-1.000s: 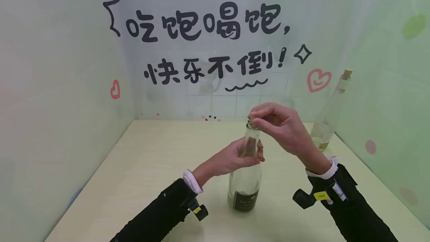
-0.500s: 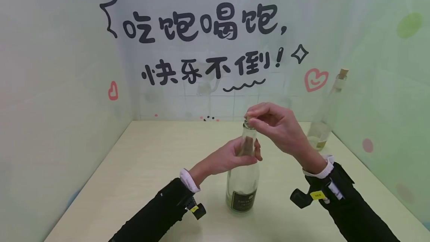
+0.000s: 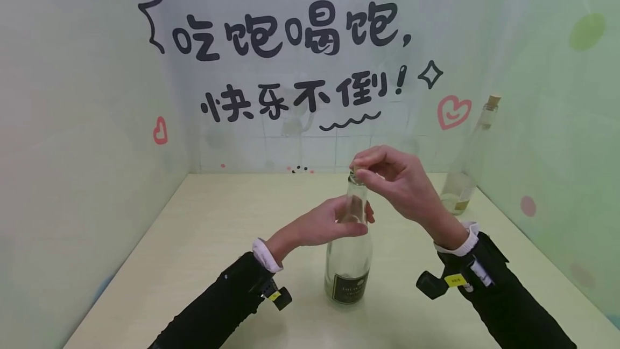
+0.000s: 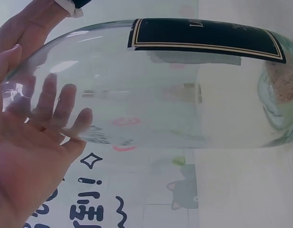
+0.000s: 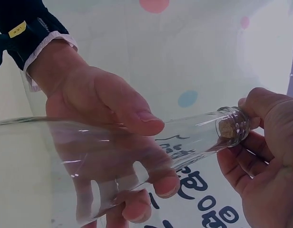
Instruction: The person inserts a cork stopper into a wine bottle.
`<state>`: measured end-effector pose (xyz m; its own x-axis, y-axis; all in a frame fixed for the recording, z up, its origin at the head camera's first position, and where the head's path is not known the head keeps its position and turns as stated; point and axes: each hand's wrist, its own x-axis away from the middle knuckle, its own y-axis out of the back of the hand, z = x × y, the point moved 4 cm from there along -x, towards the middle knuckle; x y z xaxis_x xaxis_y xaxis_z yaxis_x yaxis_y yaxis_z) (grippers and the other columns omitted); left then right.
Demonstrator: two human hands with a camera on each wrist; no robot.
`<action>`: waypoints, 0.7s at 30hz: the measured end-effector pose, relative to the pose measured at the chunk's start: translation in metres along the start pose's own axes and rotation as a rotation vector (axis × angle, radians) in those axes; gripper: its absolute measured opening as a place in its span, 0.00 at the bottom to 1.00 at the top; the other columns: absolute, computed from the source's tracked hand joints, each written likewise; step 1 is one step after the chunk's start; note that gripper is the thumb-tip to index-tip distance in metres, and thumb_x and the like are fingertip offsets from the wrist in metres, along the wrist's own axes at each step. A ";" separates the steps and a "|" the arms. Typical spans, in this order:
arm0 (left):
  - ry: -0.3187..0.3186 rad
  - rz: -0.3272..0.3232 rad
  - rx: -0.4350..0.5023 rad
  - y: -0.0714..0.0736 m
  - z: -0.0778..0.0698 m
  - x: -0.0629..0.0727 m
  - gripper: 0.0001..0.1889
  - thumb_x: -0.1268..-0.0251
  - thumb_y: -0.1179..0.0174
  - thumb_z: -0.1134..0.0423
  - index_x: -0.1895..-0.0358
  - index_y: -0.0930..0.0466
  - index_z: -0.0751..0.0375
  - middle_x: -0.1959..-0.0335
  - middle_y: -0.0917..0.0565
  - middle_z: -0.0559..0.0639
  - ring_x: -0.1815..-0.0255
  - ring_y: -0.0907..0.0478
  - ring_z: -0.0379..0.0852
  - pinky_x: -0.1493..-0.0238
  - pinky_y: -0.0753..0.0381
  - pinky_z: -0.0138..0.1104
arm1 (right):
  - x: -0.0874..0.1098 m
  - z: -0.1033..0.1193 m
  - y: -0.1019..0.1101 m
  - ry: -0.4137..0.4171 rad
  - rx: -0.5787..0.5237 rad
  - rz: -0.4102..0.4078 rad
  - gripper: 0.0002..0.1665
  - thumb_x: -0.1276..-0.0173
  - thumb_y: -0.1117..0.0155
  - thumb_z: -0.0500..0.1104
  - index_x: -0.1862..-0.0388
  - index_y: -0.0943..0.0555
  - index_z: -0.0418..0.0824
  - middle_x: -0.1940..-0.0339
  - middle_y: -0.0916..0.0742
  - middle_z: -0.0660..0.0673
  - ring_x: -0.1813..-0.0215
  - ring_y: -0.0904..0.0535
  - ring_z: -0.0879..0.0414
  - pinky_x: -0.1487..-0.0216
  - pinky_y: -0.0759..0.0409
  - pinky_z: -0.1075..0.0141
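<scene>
A clear glass bottle with a dark label stands upright on the table in the head view. My left hand wraps its fingers and thumb around the lower neck. Over the mouth, my right hand pinches a cork between thumb and fingers. In the right wrist view the lower part of that cork shows through the glass, inside the neck; its top is mostly covered by the fingers. The left wrist view shows the bottle's body lying across the picture, with my left hand around the narrow end.
A second clear bottle, stoppered with a cork, stands at the back right by the side wall. The pale table is enclosed by printed walls at the back and sides.
The head view has shifted slightly, so everything sits a little further left. Both hands keep their places on the bottle and cork, with hardly any visible movement.
</scene>
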<state>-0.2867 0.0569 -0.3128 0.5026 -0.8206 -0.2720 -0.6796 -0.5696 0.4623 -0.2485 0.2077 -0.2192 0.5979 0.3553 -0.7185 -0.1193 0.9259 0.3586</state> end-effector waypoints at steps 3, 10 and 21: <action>0.041 -0.015 -0.080 0.004 0.000 0.003 0.19 0.25 0.40 0.53 0.37 0.24 0.53 0.42 0.20 0.42 0.40 0.25 0.41 0.39 0.23 0.42 | 0.000 0.000 0.000 0.003 -0.003 -0.001 0.12 0.34 0.35 0.20 0.55 0.17 0.29 0.53 0.12 0.46 0.46 0.16 0.53 0.46 0.15 0.65; 0.039 -0.052 -0.152 0.022 -0.003 0.014 0.21 0.24 0.39 0.56 0.33 0.25 0.55 0.36 0.21 0.45 0.34 0.26 0.46 0.31 0.28 0.45 | 0.000 0.000 0.000 0.002 0.022 -0.009 0.12 0.34 0.35 0.21 0.54 0.17 0.30 0.53 0.12 0.43 0.48 0.16 0.52 0.48 0.15 0.66; 0.098 -0.242 -0.289 0.067 0.010 0.051 0.20 0.24 0.38 0.58 0.34 0.22 0.59 0.39 0.18 0.49 0.37 0.22 0.46 0.33 0.24 0.46 | 0.006 -0.002 -0.004 0.046 0.035 -0.077 0.15 0.36 0.35 0.18 0.52 0.18 0.27 0.53 0.12 0.42 0.48 0.15 0.55 0.48 0.16 0.67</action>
<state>-0.3121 -0.0235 -0.3036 0.6880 -0.6480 -0.3268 -0.3637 -0.6975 0.6174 -0.2460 0.2069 -0.2262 0.5673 0.2899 -0.7708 -0.0462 0.9457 0.3217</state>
